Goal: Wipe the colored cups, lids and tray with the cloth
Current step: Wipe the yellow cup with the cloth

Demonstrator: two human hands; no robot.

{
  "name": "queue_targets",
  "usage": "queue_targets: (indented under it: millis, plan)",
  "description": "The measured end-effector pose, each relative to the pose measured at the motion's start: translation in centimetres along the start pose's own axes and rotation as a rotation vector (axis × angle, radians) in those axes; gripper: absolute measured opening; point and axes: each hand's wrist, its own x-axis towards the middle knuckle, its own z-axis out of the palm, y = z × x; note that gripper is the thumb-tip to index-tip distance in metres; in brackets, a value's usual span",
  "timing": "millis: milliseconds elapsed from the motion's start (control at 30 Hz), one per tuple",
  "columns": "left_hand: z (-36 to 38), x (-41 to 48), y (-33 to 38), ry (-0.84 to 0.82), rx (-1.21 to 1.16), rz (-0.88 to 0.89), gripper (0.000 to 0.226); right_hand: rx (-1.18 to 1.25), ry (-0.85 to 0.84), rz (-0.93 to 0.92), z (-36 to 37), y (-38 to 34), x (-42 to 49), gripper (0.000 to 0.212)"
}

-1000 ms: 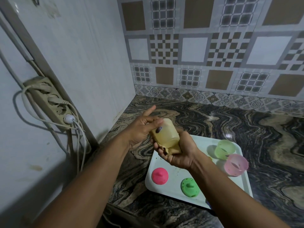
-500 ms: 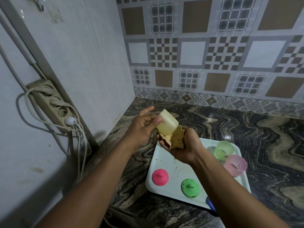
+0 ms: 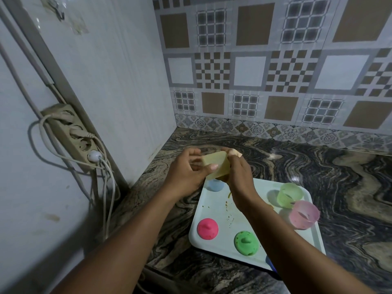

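Observation:
My left hand (image 3: 186,175) grips a pale yellow cup (image 3: 215,164) held on its side above the far left corner of the white tray (image 3: 214,211). My right hand (image 3: 240,177) holds the tan cloth (image 3: 235,153) against the cup's right side; a bit of cloth pokes out above the fingers. On the tray stand a green cup (image 3: 289,195), a pink cup (image 3: 303,214), a light blue cup (image 3: 215,185) partly under my hands, a pink lid (image 3: 207,228) and a green lid (image 3: 246,242). A blue thing (image 3: 270,263) peeks out beside my right forearm.
The tray lies on a dark marbled counter (image 3: 318,166) near its front edge, with crumbs on the tray's middle. A white wall stands close on the left, carrying a power strip (image 3: 74,134) with dangling cables (image 3: 106,187). Patterned tiles back the counter.
Both hands have turned the yellow cup from upright-tilted onto its side and shifted a little away from me. The cloth has moved from below the cup to its right side.

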Motion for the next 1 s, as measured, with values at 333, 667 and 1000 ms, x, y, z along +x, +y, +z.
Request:
queue_targets:
  millis: [333,667,1000]
  plan:
    - [0.7,-1.6,0.1,0.017,0.339,0.279,0.082,-0.142,-0.089,-0.076,-1.3,0.8,0.5,0.037]
    - [1.4,-1.1,-0.6,0.005,0.476,0.428,0.072,-0.228,-0.093,-0.107,-1.3,0.9,1.7,0.037]
    - [1.1,-0.7,-1.9,0.011,0.476,0.433,0.075,-0.204,-0.114,-0.049,-1.2,1.6,2.1,0.037]
